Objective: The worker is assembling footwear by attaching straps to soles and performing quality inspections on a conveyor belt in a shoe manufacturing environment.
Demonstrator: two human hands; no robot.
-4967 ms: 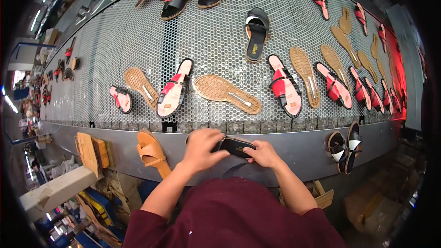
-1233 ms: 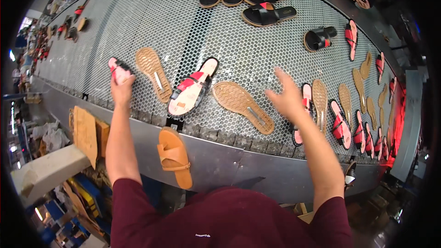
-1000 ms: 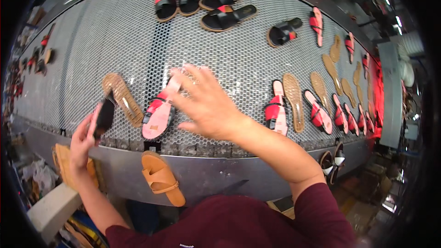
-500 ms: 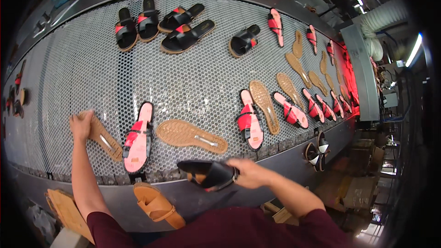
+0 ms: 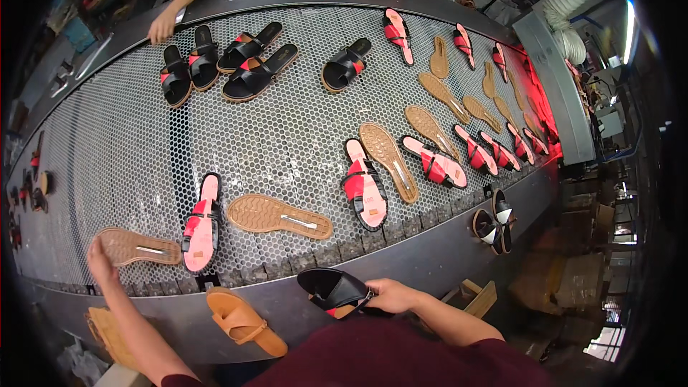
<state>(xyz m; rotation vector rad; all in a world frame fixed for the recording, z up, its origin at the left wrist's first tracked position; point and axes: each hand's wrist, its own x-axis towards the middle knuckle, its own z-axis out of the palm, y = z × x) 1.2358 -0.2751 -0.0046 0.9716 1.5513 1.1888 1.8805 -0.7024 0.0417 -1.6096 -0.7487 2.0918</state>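
At the near left of the mesh belt, my left hand (image 5: 102,264) has its fingers closed on the rounded end of a tan rubber shoe sole (image 5: 140,246). The sole lies almost crosswise, with a pale strip along it. My right hand (image 5: 391,295) grips a black sandal (image 5: 335,288) by one end, above the belt's near metal edge. Red shows inside its straps. Between my hands, on the belt, are an upturned sandal (image 5: 202,233) with a pink underside and red-and-black straps, and another tan sole (image 5: 276,216).
Several black sandals (image 5: 259,75) stand on the far side of the mesh belt (image 5: 272,147). Pink-bottomed uppers and tan soles line its right side toward a red-lit opening (image 5: 542,97). A tan sandal (image 5: 244,324) lies by the near edge. Opposite, a co-worker's hand (image 5: 163,25) touches the far rim.
My left hand has swung the sole from slanting to nearly crosswise. My right hand has shifted slightly right and nearer me with the black sandal. A co-worker's arm has come in at far left.
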